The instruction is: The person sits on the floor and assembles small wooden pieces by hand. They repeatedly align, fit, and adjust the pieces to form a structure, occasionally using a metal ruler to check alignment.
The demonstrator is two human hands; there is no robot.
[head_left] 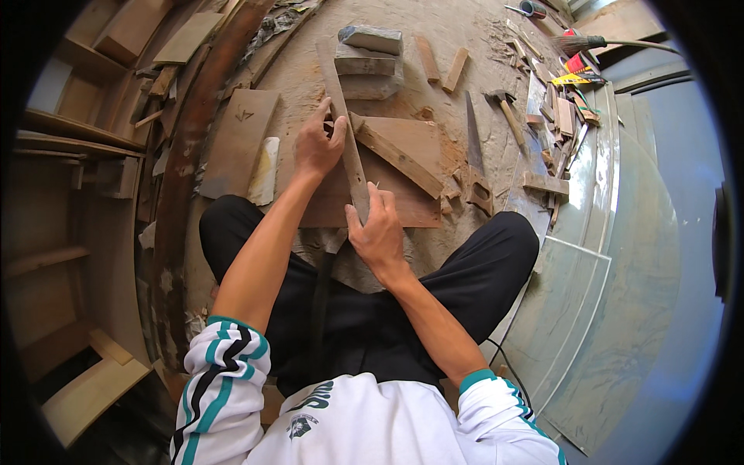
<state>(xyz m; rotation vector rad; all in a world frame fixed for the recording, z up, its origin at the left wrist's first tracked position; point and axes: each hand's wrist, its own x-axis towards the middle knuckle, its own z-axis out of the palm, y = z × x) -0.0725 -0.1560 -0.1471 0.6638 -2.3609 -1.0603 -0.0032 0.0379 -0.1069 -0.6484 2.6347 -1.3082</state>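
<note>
The left hand point(316, 149) is gripping a long, narrow, grey-brown wooden strip point(354, 161) midway, the right hand point(380, 235) its six-o'clock end. Its twelve-o'clock end is reaching beside a grey, stone-like block point(373, 85); a loose grip could be letting it swing into that.

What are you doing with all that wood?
Someone sitting on the ground has both hands on a long wooden strip. The left hand is partway along it, and the right hand is at the end nearest the body. Beneath the strip is a flat board, with a thick piece of wood lying slantwise across it. A saw and a hammer lie off to the right, untouched.
</note>
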